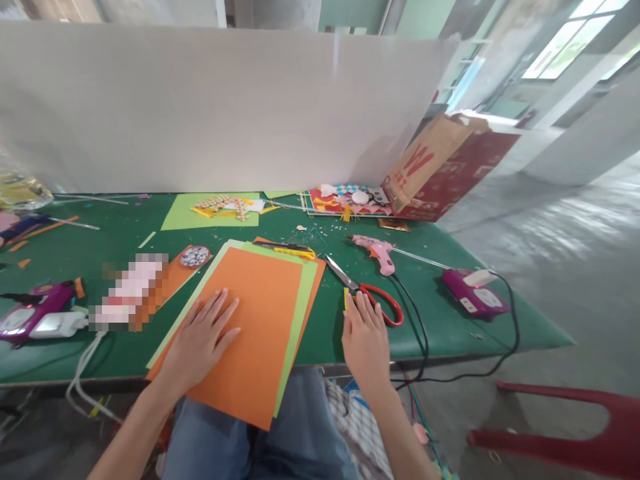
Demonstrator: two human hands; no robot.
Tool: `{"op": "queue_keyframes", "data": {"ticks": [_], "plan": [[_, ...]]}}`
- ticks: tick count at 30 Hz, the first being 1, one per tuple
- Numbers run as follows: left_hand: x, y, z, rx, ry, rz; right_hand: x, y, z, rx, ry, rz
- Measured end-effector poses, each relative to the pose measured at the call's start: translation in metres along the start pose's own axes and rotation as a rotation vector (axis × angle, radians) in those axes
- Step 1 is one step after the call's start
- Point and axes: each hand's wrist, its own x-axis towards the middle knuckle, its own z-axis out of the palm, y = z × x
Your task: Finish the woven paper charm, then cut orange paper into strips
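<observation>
Partly off the green surface (320,333) hung paper (255,347), likely to slip if the spread left hand (200,340) lifted, while the right hand (367,333), grip unclear, lay by scissors (353,283).

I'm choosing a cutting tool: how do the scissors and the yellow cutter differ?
The scissors have red looped handles; the cutter has a yellow and dark body. The scissors lie on the green table; the cutter lies on the paper stack. The scissors look larger than the cutter. Both are cutting tools.
</observation>
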Motion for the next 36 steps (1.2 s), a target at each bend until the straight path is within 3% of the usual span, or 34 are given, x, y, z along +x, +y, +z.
{"op": "queue_keyframes", "data": {"ticks": [8, 12, 14, 16, 18, 21, 26, 31, 36], "plan": [[0.002, 0.002, 0.000, -0.018, -0.025, -0.021, -0.001, 0.002, -0.009, 0.108, 0.053, -0.017], [0.001, 0.001, 0.002, -0.031, -0.010, -0.013, 0.033, 0.019, -0.034, 0.094, 0.057, -0.016], [0.001, 0.000, 0.005, -0.027, 0.006, -0.013, 0.062, 0.027, -0.045, -0.084, -0.046, 0.102], [0.001, 0.000, 0.007, -0.013, 0.023, -0.010, 0.093, 0.033, -0.049, -0.287, -0.260, 0.292], [0.001, -0.001, 0.008, -0.001, 0.040, -0.007, 0.118, 0.036, -0.045, -0.420, -0.505, 0.374], [0.003, -0.003, 0.009, 0.002, 0.064, 0.010, 0.141, 0.043, -0.029, -0.476, -0.651, 0.408], [0.005, -0.008, 0.014, 0.034, 0.050, 0.051, 0.159, 0.057, -0.006, -0.546, -0.719, 0.398], [0.012, -0.007, 0.022, 0.037, 0.063, 0.014, 0.181, 0.064, 0.009, -0.612, -0.696, 0.351], [0.019, -0.005, 0.025, 0.076, 0.073, -0.025, 0.188, 0.059, 0.009, -0.611, -0.649, 0.303]]}}
